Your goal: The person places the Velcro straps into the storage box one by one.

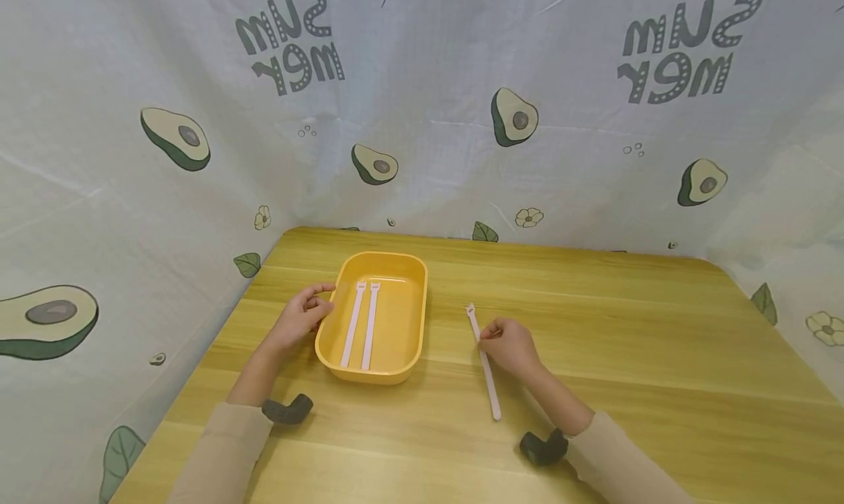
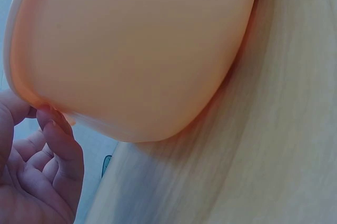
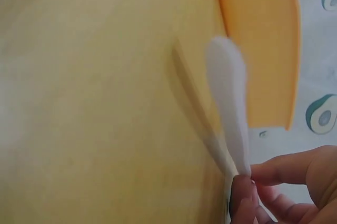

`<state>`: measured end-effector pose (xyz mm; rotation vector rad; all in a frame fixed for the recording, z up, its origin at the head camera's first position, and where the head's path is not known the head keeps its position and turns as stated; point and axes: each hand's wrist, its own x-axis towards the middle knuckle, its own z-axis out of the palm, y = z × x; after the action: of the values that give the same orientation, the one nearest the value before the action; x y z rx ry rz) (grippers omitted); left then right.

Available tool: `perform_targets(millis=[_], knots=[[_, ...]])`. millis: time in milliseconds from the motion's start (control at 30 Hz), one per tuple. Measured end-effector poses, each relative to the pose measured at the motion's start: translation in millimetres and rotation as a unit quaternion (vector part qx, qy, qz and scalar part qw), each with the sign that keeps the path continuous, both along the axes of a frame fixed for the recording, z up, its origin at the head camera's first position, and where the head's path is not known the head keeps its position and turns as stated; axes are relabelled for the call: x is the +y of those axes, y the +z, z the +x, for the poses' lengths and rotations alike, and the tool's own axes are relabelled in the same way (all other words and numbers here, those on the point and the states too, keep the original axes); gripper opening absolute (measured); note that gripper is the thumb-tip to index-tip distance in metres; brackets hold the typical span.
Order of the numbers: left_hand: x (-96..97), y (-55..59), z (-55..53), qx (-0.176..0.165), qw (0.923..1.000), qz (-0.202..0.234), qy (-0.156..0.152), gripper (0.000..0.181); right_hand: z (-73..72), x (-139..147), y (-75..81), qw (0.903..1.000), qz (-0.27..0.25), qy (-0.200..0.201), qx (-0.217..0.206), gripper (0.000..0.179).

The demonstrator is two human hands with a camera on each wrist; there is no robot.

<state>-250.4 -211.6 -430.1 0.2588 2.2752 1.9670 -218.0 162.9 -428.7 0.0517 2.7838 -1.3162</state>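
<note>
A yellow oblong tray (image 1: 413, 328) stands on the table, with two pale pink cable ties (image 1: 371, 327) lying lengthwise side by side inside, their slotted heads at the far end. My left hand (image 1: 300, 319) pinches the tray's left rim between thumb and finger; the left wrist view shows this hand (image 2: 39, 166) at the edge of the tray wall (image 2: 137, 66). Right of the tray, my right hand (image 1: 511, 345) pinches a third pale cable tie (image 1: 489, 383) near its middle. In the right wrist view its rounded tail (image 3: 227, 77) stands off the table and casts a shadow.
The wood-grain table (image 1: 626, 328) extends to the right of the hands. A white cloth (image 1: 422, 64) printed with avocados and lettering hangs behind and along the sides. A dark curved wrist mount (image 1: 544, 447) sits at the right cuff, another (image 1: 288, 410) at the left.
</note>
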Motion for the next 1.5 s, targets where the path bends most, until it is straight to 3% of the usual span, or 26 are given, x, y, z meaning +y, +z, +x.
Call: perform_targets(millis=[200,433,700,1267,1500], knots=[[0.0,-0.1,0.0,0.001,1.0,-0.004,0.005,0.046,0.4,2.5,6.4,0.9973,-0.069,-0.004,-0.026,0.008],[0.1,0.2,0.9,-0.002,0.9999,-0.011,0.008,0.046,3.4,3.7,18.5,0.9855,-0.16,-0.01,-0.055,0.012],[0.6,0.0,1.1,-0.001,1.0,-0.006,0.005,0.046,2.4,3.5,29.8,0.9785,-0.192,-0.031,-0.068,0.013],[-0.7,-2.0,0.0,0.002,0.9999,-0.008,0.009,0.046,-0.5,-11.6,41.7,0.9652,-0.25,-0.023,-0.071,0.015],[-0.6,-1.4,0.0,0.0,0.9999,-0.008,0.009,0.045,-3.2,-19.8,45.7,0.9644,-0.254,-0.017,-0.072,0.015]])
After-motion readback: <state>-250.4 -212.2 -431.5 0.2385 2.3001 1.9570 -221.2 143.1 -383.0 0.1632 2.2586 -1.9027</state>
